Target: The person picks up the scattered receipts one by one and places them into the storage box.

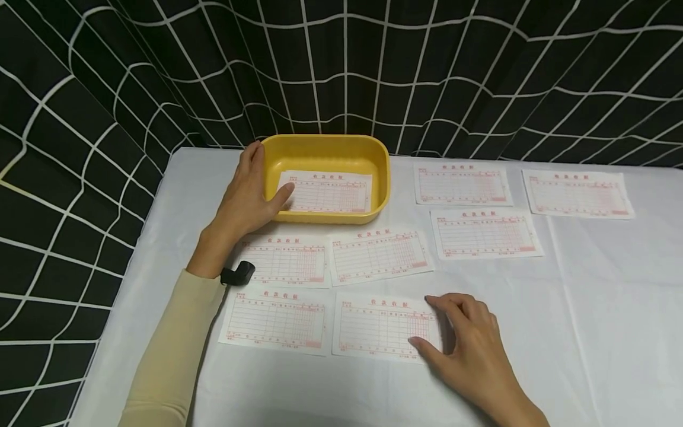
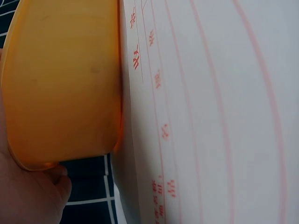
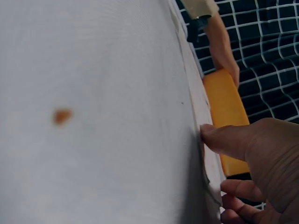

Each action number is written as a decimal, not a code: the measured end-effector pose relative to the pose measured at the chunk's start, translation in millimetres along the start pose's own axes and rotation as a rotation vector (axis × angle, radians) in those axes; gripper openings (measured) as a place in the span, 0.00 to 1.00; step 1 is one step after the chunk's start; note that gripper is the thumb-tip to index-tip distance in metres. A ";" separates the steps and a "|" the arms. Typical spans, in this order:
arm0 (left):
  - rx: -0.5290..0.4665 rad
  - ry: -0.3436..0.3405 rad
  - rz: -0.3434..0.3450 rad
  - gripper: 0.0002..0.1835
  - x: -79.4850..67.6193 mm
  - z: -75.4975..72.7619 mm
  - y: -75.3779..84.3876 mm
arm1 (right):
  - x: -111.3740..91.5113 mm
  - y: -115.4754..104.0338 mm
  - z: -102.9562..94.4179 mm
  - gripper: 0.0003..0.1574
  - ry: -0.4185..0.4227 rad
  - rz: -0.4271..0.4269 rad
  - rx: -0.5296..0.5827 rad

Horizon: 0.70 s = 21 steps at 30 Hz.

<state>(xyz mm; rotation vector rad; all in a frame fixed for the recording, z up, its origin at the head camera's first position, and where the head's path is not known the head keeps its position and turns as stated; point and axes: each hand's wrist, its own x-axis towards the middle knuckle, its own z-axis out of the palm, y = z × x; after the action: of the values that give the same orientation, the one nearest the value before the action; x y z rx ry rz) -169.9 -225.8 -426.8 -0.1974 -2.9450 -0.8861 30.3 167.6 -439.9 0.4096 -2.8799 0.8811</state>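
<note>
A yellow plastic basin (image 1: 331, 218) stands at the back of the table with receipt slips (image 1: 333, 201) lying in it. My left hand (image 1: 240, 198) grips its left end, thumb over the rim and fingers along the outside; the left wrist view shows the hand (image 2: 32, 193) around the basin's end. Nearer the front, my right hand (image 1: 472, 341) touches the right end of a red-printed receipt slip (image 1: 373, 329), thumb and forefinger spread apart. In the right wrist view, its thumb (image 3: 222, 135) rests at the paper's edge.
Further receipt slips lie flat on the white cloth (image 1: 597, 326): three in front of the basin, like this one (image 1: 274, 323), and three to its right, including this one (image 1: 578, 194). A black curtain with white grid lines (image 1: 373, 77) borders the table behind and left.
</note>
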 end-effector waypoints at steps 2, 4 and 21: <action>0.003 0.000 -0.001 0.54 0.4 -0.7 0.2 | 0.2 -0.1 -0.4 0.42 -0.005 0.005 -0.004; 0.000 -0.002 0.002 0.54 0.6 -1.0 0.5 | 0.4 -0.3 -1.4 0.42 -0.013 0.014 -0.006; -0.014 0.009 0.007 0.55 -0.6 -0.9 1.5 | 0.9 -4.0 -6.8 0.33 -0.093 0.060 0.041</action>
<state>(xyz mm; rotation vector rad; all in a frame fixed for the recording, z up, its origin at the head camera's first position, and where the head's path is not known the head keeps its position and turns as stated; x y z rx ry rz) -169.1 -225.1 -425.3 -0.2039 -2.9291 -0.9046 30.7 168.0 -432.0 0.3792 -2.9778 0.9569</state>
